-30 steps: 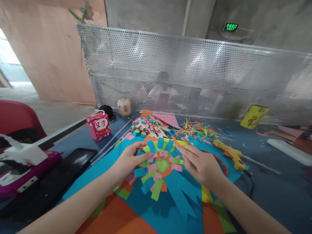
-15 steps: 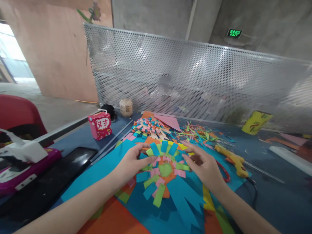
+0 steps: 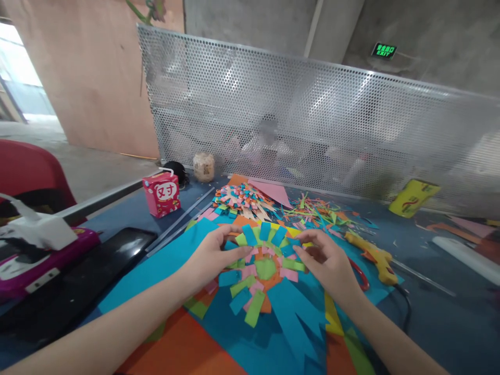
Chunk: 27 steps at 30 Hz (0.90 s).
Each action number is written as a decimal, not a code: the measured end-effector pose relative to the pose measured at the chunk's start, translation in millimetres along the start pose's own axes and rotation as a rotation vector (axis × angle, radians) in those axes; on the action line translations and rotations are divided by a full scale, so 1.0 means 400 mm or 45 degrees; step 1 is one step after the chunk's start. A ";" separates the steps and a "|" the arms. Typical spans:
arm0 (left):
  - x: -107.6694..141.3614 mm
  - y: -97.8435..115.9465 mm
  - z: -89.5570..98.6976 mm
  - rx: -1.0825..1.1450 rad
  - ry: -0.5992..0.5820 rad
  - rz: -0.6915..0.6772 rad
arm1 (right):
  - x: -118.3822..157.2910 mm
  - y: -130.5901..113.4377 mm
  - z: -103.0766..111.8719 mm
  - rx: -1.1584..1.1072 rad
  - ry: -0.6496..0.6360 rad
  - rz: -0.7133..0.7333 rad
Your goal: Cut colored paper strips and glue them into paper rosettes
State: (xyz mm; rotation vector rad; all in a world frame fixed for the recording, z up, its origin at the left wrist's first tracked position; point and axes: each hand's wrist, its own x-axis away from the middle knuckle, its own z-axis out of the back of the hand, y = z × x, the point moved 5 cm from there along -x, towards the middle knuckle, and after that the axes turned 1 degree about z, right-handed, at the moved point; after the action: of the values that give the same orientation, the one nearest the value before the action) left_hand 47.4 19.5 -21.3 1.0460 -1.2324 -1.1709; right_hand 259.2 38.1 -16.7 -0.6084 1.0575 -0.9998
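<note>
Between my two hands is a round paper flower (image 3: 266,270) with a green centre, an orange ring and layered blue, green and pink strips. My left hand (image 3: 221,252) pinches its left edge, thumb on top of the strips. On the opposite side, my right hand (image 3: 322,258) has thumb and fingers closed on a blue strip of the upper right rim. Beneath the flower lie blue paper sheets (image 3: 234,338), one with a jagged cut edge, over orange paper (image 3: 183,346).
A yellow hot glue gun (image 3: 373,256) lies to the right with red scissor handles (image 3: 360,275) beside it. Behind sit a second fringed paper flower (image 3: 244,199) and paper scraps (image 3: 318,211). A pink drink carton (image 3: 162,194), black phone (image 3: 128,250) and purple power strip (image 3: 84,242) are left; a perforated metal screen (image 3: 292,114) stands behind.
The view has tilted slightly, so the background sits a little higher. Both hands keep nearly the same hold on the paper flower.
</note>
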 end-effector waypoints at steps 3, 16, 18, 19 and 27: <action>0.004 0.007 -0.002 0.032 -0.021 0.000 | 0.000 -0.001 -0.001 -0.089 0.002 -0.028; 0.003 0.008 -0.001 -0.013 -0.013 0.012 | 0.003 -0.018 -0.002 -0.002 -0.070 -0.049; 0.003 0.008 -0.001 -0.016 -0.014 0.001 | 0.001 -0.020 -0.002 0.012 -0.057 -0.033; 0.003 0.007 -0.001 -0.013 -0.015 -0.002 | 0.000 -0.022 -0.002 0.016 -0.051 -0.021; -0.001 0.006 -0.003 -0.032 -0.049 -0.044 | 0.004 -0.022 -0.004 0.085 -0.060 0.026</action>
State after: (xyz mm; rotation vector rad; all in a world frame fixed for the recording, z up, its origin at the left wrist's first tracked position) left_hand 48.7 20.1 -19.2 1.0338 -1.2306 -1.2348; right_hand 254.7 33.1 -10.9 -0.5634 0.9832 -0.9947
